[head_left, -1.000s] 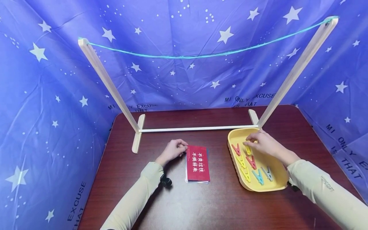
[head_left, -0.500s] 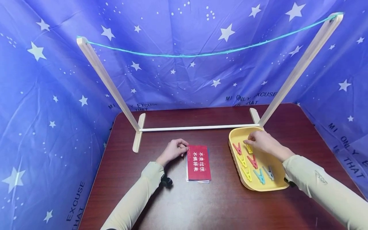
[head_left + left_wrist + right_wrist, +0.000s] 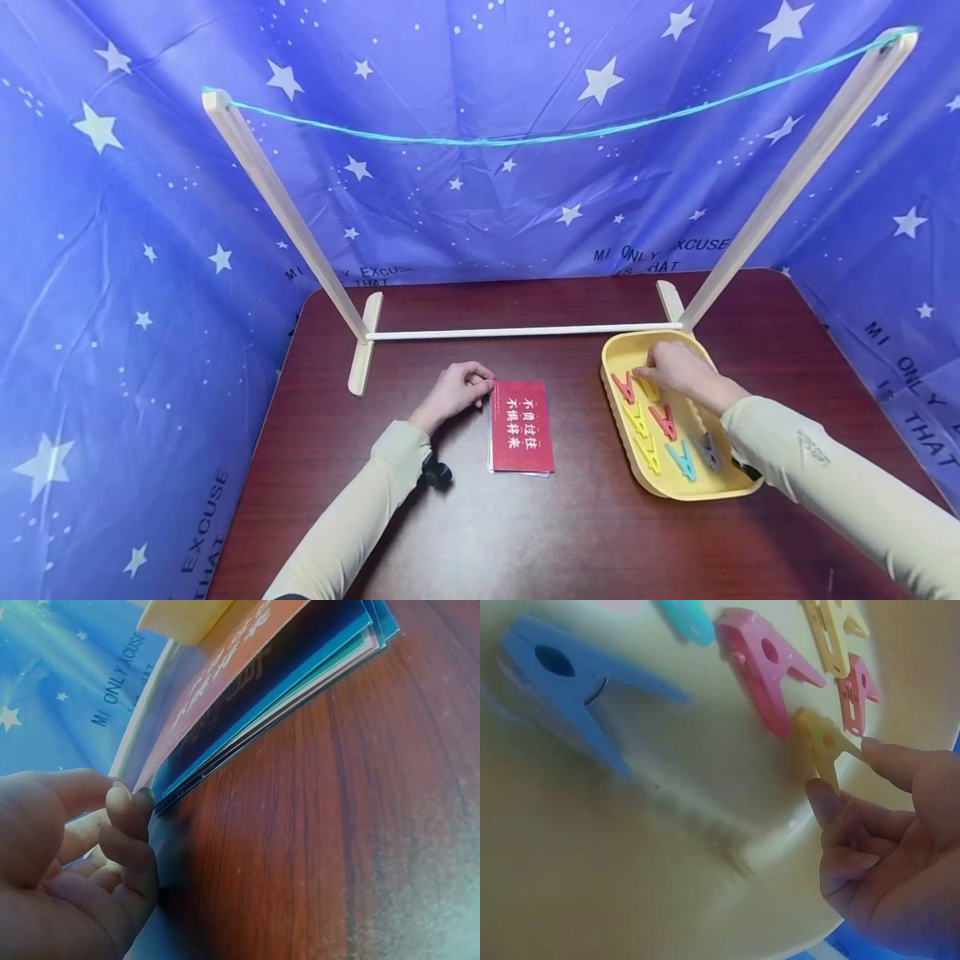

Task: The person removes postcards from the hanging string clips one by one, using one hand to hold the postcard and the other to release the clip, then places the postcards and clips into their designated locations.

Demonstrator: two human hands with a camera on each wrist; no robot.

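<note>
My left hand (image 3: 453, 390) pinches the near-left corner of a red card (image 3: 522, 427) with white characters. The left wrist view shows thumb and finger of the left hand (image 3: 82, 855) on that corner, the red card (image 3: 202, 697) tilted up from the cards (image 3: 300, 694) under it. Over the yellow tray (image 3: 622, 352), my right hand (image 3: 682, 369) reaches in at the far end. Close up, the right hand (image 3: 900, 840) pinches the two legs of a yellow clothespin (image 3: 826, 742) between thumb and finger. From the head, that clothespin is partly hidden by the hand.
Red, yellow, light-blue (image 3: 682, 461) and grey-blue clothespins lie in the tray. Behind stands a wooden frame with two posts (image 3: 288, 208) (image 3: 802, 179), a low crossbar (image 3: 517, 332) and a sagging turquoise string (image 3: 480, 142). A starry blue curtain (image 3: 450, 225) surrounds the brown table (image 3: 555, 542).
The head view has shifted slightly. My right hand has turned a little and now covers more of the yellow clothespin. The left hand stays at the card's corner.
</note>
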